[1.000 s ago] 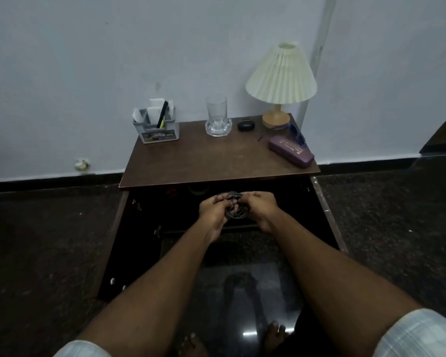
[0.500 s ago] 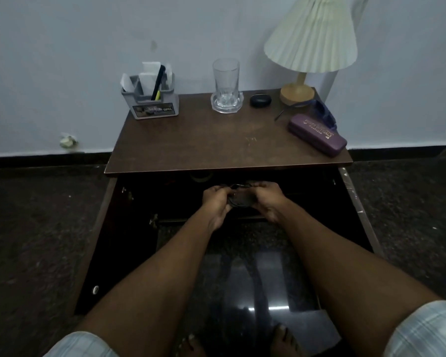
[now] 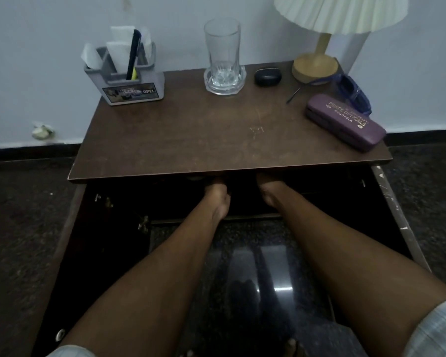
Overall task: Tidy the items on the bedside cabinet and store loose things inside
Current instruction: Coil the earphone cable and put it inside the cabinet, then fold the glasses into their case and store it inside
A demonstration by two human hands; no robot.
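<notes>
Both hands are pushed further in than half a second ago: the left hand [image 3: 216, 194] and the right hand [image 3: 268, 189] are now tucked under the front edge of the top [image 3: 216, 140], where earlier they were seen in front of it. The forearms are stretched forward side by side. The wrists are set near each other but apart. Only the backs of the hands are seen below the top's edge, and the fingers are hidden by it. The dark coiled cord that was held between the hands earlier is no longer seen. It cannot be told whether it is grasped or let go, nor where under the top it lies. The top is viewed from closer than before, and nothing on it is shifted.

At the top's back left corner a grey organizer [image 3: 129, 81] is set, filled with white papers, a dark pen and something yellow. At the top's back middle a glass [image 3: 223, 52] is stood upright in a clear dish [image 3: 224, 85]. Just right of it a black earbud case [image 3: 267, 76] is laid, and at the back right corner a lamp [image 3: 317, 65] is stood. Sunglasses [image 3: 355, 94] are laid by the top's right edge, just behind a purple case [image 3: 345, 122]. Below the top, a left door [image 3: 62, 253] and a right door [image 3: 397, 222] are swung open.
</notes>
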